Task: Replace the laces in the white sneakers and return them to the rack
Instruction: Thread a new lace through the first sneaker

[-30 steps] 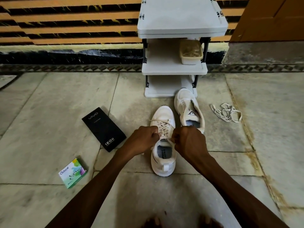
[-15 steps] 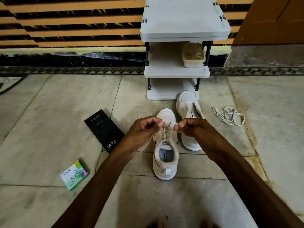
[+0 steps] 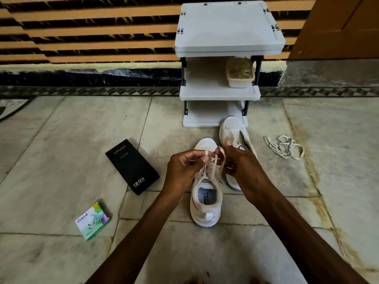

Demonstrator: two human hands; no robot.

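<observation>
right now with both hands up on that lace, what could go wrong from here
1. The left hand and right hand pull the lace up above the near sneaker; nothing pins the shoe, so a hard tug may lift or tip it.
2. The far sneaker shows no lace and could be racked unlaced.
3. The loose laces on the floor look much like the one held and may get mixed up.

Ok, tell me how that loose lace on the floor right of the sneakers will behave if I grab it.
The loose lace lies in slack tangled loops, so it is probably floppy and will dangle from one strand. It looks thin and flat, likely very light. Its loops overlap, so it may lift as one snagged bunch rather than a single straight length.
</observation>
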